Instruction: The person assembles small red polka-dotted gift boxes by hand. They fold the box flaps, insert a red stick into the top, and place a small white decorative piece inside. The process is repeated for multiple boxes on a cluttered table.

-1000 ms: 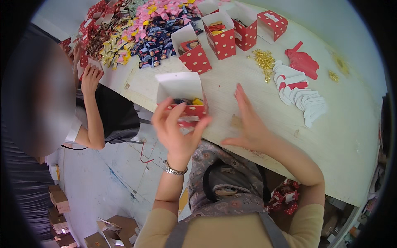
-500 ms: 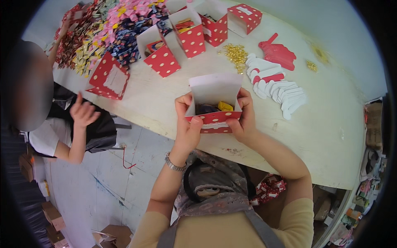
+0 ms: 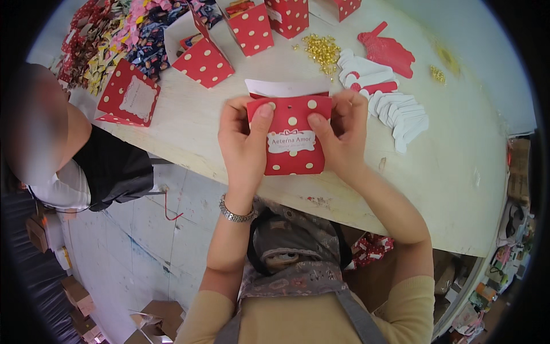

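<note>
Between my two hands is a red box with cream polka dots (image 3: 293,162), held above the table's near edge. Its front panel faces me, with a white label and a small hole near the top. My left hand (image 3: 243,140) grips the left side, thumb on the front panel and fingers behind. On the right side my right hand (image 3: 345,135) holds it the same way. Behind the front panel the white inside of the back panel (image 3: 286,88) rises. The top looks partly closed, and the contents are hidden.
Several similar boxes (image 3: 206,60) stand across the table, some with wrapped sweets inside. A heap of colourful wrapped sweets (image 3: 152,54) lies far left. Small gold pieces (image 3: 322,50), white strips (image 3: 404,114) and red strips (image 3: 389,54) lie to the right. A co-worker (image 3: 63,143) is at the left.
The box has tipped so its front faces me, and its top panels have come closer together, hiding the sweets inside. The co-worker's raised hand is no longer visible there.
</note>
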A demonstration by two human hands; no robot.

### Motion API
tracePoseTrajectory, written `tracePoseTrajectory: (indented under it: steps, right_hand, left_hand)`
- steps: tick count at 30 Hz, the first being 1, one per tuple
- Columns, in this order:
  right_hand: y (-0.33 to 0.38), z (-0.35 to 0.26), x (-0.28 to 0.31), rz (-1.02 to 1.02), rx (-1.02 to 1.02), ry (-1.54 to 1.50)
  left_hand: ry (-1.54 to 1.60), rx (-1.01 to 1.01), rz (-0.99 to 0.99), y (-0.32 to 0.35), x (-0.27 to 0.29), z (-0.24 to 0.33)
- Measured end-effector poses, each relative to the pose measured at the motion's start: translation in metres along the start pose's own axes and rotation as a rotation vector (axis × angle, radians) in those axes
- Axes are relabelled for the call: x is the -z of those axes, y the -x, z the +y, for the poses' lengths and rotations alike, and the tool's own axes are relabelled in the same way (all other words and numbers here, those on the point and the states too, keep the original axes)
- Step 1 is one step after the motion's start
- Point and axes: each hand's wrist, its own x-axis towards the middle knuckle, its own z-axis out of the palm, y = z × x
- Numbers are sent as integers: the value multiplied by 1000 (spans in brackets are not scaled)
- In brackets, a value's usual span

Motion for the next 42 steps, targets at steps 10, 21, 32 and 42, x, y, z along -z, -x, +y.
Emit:
tracePoseTrajectory:
  steps: [10, 21, 32, 42]
  right_hand:
    - [-17, -10, 12, -137, -177, -58]
    - [-13, -2, 12, -158, 173, 159]
    - [-12, -37, 18, -157, -379, 143]
    - [23, -31, 6, -219, 343, 995]
  left_hand:
    - [133, 62, -163, -13, -7, 1]
    - [-99, -207, -254, -9, 7, -2]
    - [-155, -102, -292, -17, 2, 0]
    - [-435, -325, -374, 34, -13, 18]
